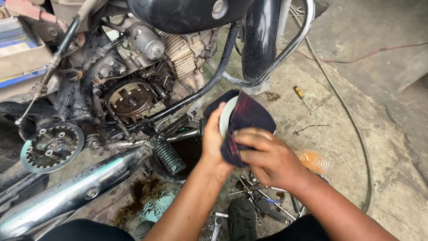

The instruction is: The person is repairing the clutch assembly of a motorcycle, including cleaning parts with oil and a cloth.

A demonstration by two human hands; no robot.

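You are over a grey concrete floor (pixel 392 147). On it lie a dark oil stain (pixel 138 201), a screwdriver (pixel 302 97), a long hose (pixel 356 134), a red wire (pixel 374 52) and some tools (pixel 263 201).

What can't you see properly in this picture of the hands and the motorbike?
Head view only:
- Round pale part: mostly wrapped in the dark cloth.
- Left hand: its fingers are behind that part.
- Orange thing past the right hand: blurred.
- Tools on the floor: partly under the arms.
- Motorbike: cut off by the picture's edges.

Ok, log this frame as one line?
left hand: holds round metal part | right hand: presses dark cloth on part | behind: opened motorcycle engine | floor: screwdriver
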